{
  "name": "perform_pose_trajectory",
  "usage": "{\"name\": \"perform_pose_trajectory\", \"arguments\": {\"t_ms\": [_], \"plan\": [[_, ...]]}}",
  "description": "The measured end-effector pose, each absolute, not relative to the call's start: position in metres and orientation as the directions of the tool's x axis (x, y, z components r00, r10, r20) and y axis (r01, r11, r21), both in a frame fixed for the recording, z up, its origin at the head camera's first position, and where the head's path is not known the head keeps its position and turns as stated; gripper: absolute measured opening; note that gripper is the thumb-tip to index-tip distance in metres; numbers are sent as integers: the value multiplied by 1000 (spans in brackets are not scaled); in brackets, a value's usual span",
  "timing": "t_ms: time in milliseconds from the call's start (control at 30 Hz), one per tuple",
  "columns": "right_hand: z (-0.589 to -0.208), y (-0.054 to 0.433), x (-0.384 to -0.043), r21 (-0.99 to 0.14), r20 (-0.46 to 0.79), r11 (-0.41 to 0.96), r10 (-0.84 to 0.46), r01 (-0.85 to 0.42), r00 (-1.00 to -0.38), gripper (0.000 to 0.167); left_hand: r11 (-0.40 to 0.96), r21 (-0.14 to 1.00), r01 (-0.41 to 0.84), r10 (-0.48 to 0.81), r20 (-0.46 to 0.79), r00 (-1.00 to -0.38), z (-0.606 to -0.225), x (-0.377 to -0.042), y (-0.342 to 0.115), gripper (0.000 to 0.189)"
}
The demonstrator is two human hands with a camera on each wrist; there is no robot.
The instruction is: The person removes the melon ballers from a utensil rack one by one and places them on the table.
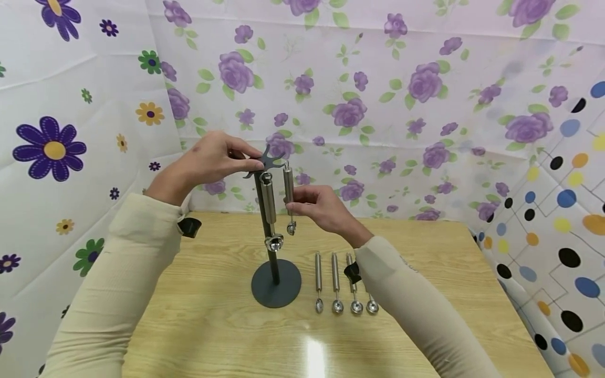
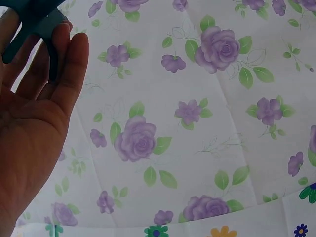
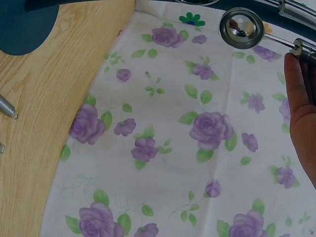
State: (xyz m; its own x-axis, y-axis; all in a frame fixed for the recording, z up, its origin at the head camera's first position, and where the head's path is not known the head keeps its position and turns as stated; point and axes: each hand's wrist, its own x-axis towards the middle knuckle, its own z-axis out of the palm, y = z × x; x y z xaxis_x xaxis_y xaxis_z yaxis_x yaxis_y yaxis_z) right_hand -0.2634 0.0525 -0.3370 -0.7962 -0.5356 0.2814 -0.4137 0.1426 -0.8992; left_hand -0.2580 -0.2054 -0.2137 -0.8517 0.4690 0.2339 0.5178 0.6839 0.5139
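A dark metal stand [image 1: 261, 202] with a round base and curved hooks at its top stands upright on the table. My left hand [image 1: 212, 160] pinches one of those hooks; in the left wrist view the fingers lie around the dark hooked top [image 2: 47, 24]. My right hand [image 1: 323, 207] holds a steel melon baller [image 1: 289, 181] by its handle, scoop down, its top ring at a right-hand hook. Whether the ring is over the hook I cannot tell. Its holed scoop [image 3: 242, 28] shows in the right wrist view. Other steel utensils [image 1: 269, 202] hang at the stand's front, overlapping.
Several more steel scoops [image 1: 335, 278] lie in a row on the wooden table [image 1: 212, 325], right of the stand's base [image 1: 276, 296], partly under my right forearm. Flower-printed cloth [image 1: 350, 79] hangs behind the table, and patterned cloth hangs at both sides.
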Motion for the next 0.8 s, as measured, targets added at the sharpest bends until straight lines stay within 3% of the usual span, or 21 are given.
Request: {"name": "perform_pose_trajectory", "arguments": {"t_ms": [333, 800], "plan": [[-347, 83, -260, -874, 267, 242, -485, -421, -833, 20, 682, 517, 517, 461, 244, -853, -216, -258, -205, 27], [-378, 132, -250, -893, 188, 312, -395, -324, -899, 22, 667, 530, 524, 444, 283, -850, -223, -260, -205, 23]]}}
